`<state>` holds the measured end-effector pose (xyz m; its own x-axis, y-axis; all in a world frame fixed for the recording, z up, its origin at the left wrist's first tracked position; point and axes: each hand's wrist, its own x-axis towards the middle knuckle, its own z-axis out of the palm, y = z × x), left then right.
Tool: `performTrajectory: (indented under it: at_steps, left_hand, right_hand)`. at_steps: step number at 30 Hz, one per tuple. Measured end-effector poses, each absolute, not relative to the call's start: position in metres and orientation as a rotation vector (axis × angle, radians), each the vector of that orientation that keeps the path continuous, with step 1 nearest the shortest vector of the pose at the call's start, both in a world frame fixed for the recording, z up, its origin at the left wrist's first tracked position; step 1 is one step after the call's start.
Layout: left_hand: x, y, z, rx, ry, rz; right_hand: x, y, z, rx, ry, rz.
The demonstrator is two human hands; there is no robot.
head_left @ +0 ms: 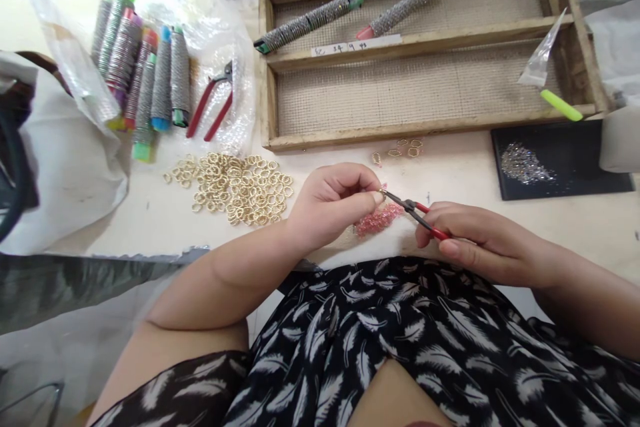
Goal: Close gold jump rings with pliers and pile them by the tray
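Observation:
My left hand [337, 203] is closed in a pinch near the middle of the table, thumb against forefinger. A small gold ring [383, 192] shows at its fingertips. My right hand [475, 240] grips red-handled pliers [411, 207], whose jaws meet the ring at the left fingertips. Beneath the hands lies a pile of pink beads [377, 219]. To the left spreads a heap of gold twisted rings [245, 187]. Several beaded gold rings [404, 148] lie apart, just beyond my hands.
A wooden mesh-bottomed tray [425, 123] at the back holds two wire-wound rods [410, 3]. A black pad [590, 160] with small silvery pieces [525, 163] is at right. Wound rods [160, 80] and red-handled cutters [213, 100] lie at left, near bubble wrap [200, 20].

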<state>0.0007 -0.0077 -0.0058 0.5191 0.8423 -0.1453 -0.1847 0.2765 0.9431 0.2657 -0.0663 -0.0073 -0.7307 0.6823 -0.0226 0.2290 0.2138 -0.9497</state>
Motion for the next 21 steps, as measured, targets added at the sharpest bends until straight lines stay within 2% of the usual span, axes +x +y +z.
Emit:
performTrajectory:
  at_steps: [21]
  left_hand:
    - [-0.0048,-0.0071,-0.0035,1.103,0.855,0.626]
  right_hand:
    - [0.2711,-0.0648,-0.0036,-0.925,-2.114,1.513]
